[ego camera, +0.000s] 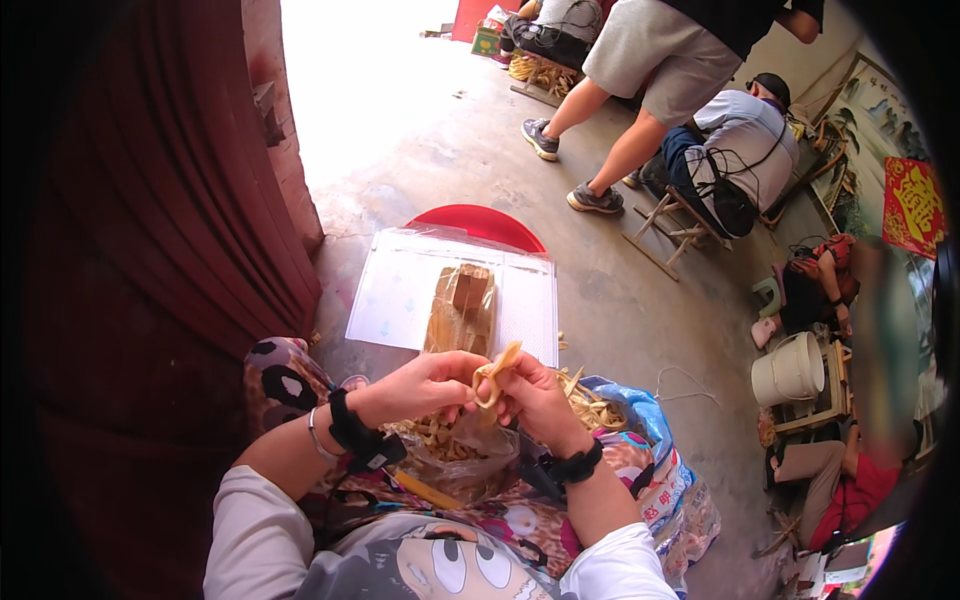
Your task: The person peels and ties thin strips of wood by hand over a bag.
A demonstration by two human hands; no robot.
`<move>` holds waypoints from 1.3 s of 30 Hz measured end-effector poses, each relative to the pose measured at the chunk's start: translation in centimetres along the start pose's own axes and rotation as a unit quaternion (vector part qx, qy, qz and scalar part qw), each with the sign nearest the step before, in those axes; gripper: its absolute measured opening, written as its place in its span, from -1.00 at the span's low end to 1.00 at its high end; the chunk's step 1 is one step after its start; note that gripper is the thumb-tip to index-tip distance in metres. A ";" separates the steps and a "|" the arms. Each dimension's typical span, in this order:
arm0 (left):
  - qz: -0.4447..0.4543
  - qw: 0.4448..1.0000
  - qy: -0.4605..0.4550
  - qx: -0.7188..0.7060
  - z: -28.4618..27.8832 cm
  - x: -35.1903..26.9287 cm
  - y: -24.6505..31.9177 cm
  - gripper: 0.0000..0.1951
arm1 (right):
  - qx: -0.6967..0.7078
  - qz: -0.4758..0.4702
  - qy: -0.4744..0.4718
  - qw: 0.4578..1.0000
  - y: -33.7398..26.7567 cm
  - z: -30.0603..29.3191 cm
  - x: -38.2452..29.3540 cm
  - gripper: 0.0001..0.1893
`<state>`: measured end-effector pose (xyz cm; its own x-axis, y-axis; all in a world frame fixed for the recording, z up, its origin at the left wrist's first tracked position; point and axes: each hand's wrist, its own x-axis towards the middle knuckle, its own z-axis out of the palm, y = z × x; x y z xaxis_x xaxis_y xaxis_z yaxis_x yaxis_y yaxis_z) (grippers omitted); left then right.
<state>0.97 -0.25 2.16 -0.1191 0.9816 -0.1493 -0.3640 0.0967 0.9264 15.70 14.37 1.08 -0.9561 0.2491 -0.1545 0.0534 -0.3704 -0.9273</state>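
A pale yellow, pliable strip point(511, 352), bent into a loop, is pinched between both hands above the lap. My left hand point(427, 386) grips the loop's left side with thumb and fingers. On the other side, my right hand point(541, 397) holds the strip near its upstanding end. Below the hands, a clear plastic bag point(480, 469) contains short yellowish pieces. Longer strips point(600, 409) fill a printed woven sack point(667, 457) by the right thigh. Beyond the hands, a wooden block point(461, 311) rests on a white sheet in a clear sleeve point(390, 292).
Under the sleeve is a round red surface point(480, 221). A dark red door point(172, 225) stands close on the left. One person point(660, 67) stands ahead; others sit on low stools, one on a wooden stool point(679, 225). A white bucket point(787, 371) is at right.
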 end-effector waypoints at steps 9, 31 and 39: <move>0.131 0.922 0.150 0.333 -1.2 0.5 -0.5 -0.81 | 0.145 0.013 0.058 0.988 1.7 1.1 0.2 -0.82; 0.304 0.740 0.149 0.581 -1.1 0.1 -1.1 -0.82 | 0.185 0.082 -0.056 0.978 1.3 0.6 0.3 -0.74; 0.156 0.884 0.136 0.419 -0.7 -0.6 -0.3 -0.76 | -0.042 0.043 0.127 0.990 -1.0 -0.6 0.6 -0.77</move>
<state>0.46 -1.02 1.73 -0.3523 0.9170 0.1872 0.5253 0.0282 0.8505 15.19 15.42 1.72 -0.8446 0.4406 -0.3042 0.1649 -0.3265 -0.9307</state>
